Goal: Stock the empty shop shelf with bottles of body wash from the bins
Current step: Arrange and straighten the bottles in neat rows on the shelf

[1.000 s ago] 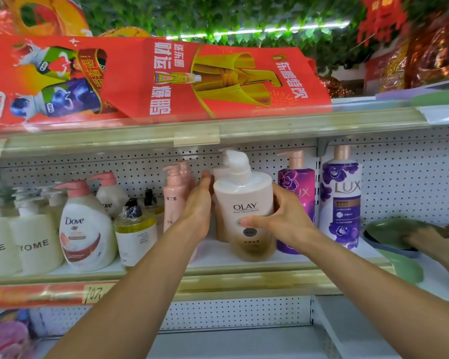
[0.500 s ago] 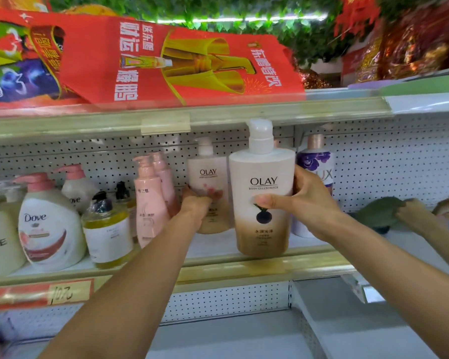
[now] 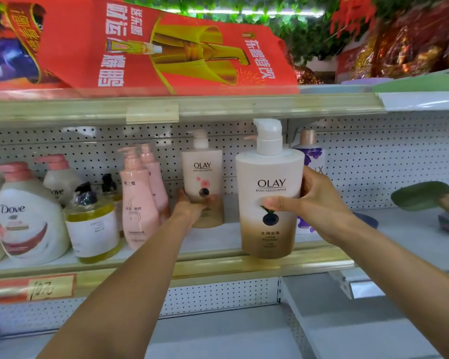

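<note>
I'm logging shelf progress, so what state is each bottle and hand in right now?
Front Olay bottle: upright, held at the shelf edge.
Rear Olay bottle: upright, gripped low.
Left hand: closed on rear Olay bottle.
Right hand: closed on front Olay bottle.
Dove bottle: standing, untouched.

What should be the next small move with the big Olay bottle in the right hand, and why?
Probably push it back and set it down. The right hand holds the big Olay bottle at the shelf's front edge, with bare shelf behind it, beside the smaller Olay bottle in the left hand.
</note>
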`<state>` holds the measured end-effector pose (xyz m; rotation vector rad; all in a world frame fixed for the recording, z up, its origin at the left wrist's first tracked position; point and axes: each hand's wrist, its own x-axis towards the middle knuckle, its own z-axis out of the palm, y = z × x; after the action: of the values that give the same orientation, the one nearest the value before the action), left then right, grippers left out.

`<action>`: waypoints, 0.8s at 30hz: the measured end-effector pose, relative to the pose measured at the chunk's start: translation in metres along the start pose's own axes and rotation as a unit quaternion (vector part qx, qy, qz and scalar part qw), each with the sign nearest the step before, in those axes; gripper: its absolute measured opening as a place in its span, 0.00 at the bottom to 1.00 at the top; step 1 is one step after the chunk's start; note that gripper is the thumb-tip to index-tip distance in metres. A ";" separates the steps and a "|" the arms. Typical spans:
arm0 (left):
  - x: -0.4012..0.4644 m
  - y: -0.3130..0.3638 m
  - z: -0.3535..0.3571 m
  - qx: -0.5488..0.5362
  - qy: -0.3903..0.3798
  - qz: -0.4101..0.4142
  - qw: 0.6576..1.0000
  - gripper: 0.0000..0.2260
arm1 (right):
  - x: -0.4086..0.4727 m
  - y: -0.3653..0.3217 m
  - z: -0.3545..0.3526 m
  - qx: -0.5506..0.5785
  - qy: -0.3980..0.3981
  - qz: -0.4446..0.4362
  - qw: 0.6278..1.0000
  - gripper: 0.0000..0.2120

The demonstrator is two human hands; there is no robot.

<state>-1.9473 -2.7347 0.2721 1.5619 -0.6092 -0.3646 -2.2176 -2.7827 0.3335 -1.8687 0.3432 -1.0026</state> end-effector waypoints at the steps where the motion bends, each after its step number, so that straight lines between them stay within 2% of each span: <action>1: 0.002 -0.002 0.002 0.001 -0.008 0.005 1.000 0.25 | 0.000 0.001 0.000 0.000 -0.001 0.004 1.000 0.22; 3: 0.003 -0.006 0.005 -0.015 -0.011 0.015 1.000 0.28 | 0.001 0.003 0.000 -0.004 -0.001 0.014 1.000 0.22; 8: 0.007 -0.009 0.013 -0.017 -0.010 0.039 0.999 0.29 | -0.001 0.006 -0.008 -0.002 0.009 0.039 0.999 0.22; 12: 0.008 -0.011 0.016 -0.012 -0.010 0.048 0.999 0.28 | 0.000 0.006 -0.013 0.000 0.016 0.057 0.998 0.26; 15: 0.002 -0.008 0.017 -0.003 -0.004 0.046 0.999 0.28 | 0.001 0.006 -0.012 0.005 0.018 0.053 0.998 0.30; 20: -0.002 0.001 0.022 -0.020 -0.005 0.019 1.000 0.24 | 0.000 0.007 -0.004 0.033 0.005 0.037 0.999 0.29; 24: -0.008 0.001 0.020 0.010 -0.017 0.005 1.000 0.30 | 0.003 0.006 0.008 0.047 -0.009 0.024 0.999 0.27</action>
<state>-1.9654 -2.7461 0.2706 1.5746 -0.6477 -0.3786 -2.2085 -2.7827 0.3281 -1.7754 0.3229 -0.9522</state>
